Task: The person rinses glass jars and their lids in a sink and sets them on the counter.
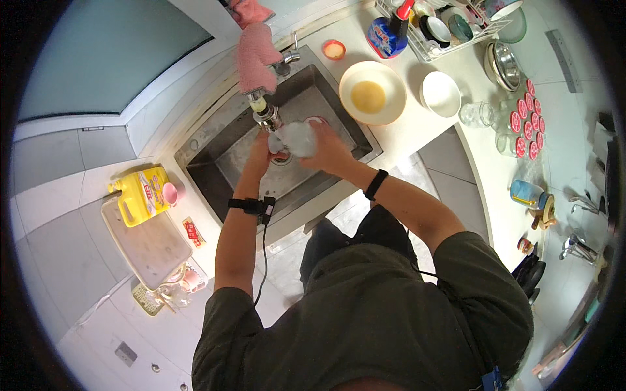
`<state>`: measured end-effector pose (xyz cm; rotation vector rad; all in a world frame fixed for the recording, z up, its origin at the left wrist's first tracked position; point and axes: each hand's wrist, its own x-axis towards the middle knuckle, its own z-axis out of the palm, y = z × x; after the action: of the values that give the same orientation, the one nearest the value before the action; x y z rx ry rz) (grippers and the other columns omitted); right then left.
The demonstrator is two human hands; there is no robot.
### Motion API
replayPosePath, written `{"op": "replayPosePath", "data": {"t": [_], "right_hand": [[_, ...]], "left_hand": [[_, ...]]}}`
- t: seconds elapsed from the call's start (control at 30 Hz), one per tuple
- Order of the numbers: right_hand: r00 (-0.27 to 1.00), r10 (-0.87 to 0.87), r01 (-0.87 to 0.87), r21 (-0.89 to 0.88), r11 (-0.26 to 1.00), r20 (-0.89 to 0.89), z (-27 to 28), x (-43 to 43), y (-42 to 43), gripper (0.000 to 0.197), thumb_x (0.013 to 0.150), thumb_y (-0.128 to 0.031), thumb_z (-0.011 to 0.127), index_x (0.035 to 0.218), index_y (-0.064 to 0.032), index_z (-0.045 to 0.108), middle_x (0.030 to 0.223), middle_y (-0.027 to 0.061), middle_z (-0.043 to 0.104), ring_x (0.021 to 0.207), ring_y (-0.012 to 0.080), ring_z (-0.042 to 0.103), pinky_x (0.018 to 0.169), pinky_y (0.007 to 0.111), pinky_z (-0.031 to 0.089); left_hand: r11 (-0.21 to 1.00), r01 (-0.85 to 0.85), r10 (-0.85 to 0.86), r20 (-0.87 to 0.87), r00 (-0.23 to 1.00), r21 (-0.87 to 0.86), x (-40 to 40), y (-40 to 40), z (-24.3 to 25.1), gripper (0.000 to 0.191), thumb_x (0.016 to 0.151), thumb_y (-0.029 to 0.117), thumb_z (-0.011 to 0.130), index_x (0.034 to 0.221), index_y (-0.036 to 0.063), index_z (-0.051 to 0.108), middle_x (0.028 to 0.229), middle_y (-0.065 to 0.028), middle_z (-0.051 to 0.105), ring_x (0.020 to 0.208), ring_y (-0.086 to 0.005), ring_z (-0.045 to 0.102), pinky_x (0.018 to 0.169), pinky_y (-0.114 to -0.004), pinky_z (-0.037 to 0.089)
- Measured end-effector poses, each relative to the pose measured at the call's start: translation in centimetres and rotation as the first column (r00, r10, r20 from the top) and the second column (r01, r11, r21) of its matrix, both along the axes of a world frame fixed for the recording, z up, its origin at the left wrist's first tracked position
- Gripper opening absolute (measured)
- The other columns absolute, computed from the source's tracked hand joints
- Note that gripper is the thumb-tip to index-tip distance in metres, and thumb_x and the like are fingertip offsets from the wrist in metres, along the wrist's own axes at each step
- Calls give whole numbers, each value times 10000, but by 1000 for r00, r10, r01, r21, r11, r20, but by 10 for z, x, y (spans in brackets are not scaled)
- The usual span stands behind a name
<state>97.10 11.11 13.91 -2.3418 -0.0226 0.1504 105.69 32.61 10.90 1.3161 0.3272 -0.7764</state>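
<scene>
Over the stainless steel sink (313, 100), my right hand (330, 149) grips a pale, translucent rounded vessel (299, 139), perhaps a glass jar. My left hand (261, 151) is beside its left end, under the faucet (266, 115), with fingers partly hidden by a small pale piece. Whether that piece is the vessel's mouth or something separate, I cannot tell. A reddish round rim (315, 119) shows just behind my right fingers. Pink cloth (257, 58) is draped over the faucet's neck. Below my hands lies the sink drain (282, 160), partly covered.
Right of the sink stand a large bowl (346, 100) with yellowish liquid, a white bowl (440, 94), a blue spray bottle (386, 36), a dish rack (419, 46) and several red-lidded jars (528, 129). A yellow detergent jug (142, 195), a pink cup (171, 194) and a tray (149, 249) are at left.
</scene>
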Motion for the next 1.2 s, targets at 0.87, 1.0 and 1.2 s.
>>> {"op": "replayPosePath", "data": {"t": [0.87, 1.0, 1.2], "right_hand": [[707, -59, 704, 709, -29, -705, 84, 2, -122, 655, 967, -591, 522, 1460, -169, 433, 1385, 130, 531, 1209, 340, 574, 963, 579, 528], [723, 64, 691, 721, -57, -688, 86, 6, -147, 663, 977, -606, 475, 1456, -148, 440, 1367, 163, 536, 1172, 373, 588, 960, 534, 538], [682, 66, 722, 685, 99, -728, 96, 12, -166, 684, 989, -617, 442, 1448, -111, 446, 1297, 158, 587, 1133, 360, 628, 875, 502, 592]], "left_hand": [[897, -342, 235, -354, 905, -279, -38, 23, -35, 431, 1047, 443, 444, 1219, 67, 568, 1087, -172, 668, 969, -328, 682, 844, -508, 593], [908, -365, 268, -382, 885, -208, -40, 16, -26, 416, 1026, 443, 495, 1205, 77, 577, 1106, -173, 666, 978, -313, 671, 847, -500, 587], [910, -333, 225, -381, 897, -246, -42, 15, -37, 439, 1033, 448, 483, 1214, 61, 579, 1108, -170, 668, 982, -307, 672, 849, -477, 594]]}}
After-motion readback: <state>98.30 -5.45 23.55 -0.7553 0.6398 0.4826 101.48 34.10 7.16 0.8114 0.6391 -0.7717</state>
